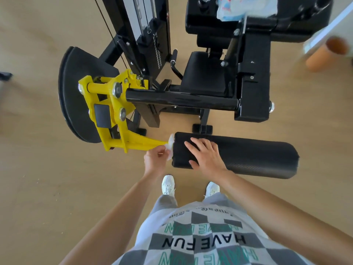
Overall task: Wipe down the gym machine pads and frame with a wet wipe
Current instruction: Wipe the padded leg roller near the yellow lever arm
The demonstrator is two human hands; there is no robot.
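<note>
A black roller pad lies across the front of the gym machine, just beyond my feet. My left hand holds a white wet wipe pressed against the pad's left end face, where the yellow lever arm meets it. My right hand rests flat on top of the pad near that end, fingers spread. The black seat pad and the black frame tube lie beyond. A pack of wet wipes sits on the upper black pad at the top.
A black half-round cam plate with a yellow bracket stands at the left. The weight stack and cables rise at the top centre. An orange tube lies on the tan floor at the right.
</note>
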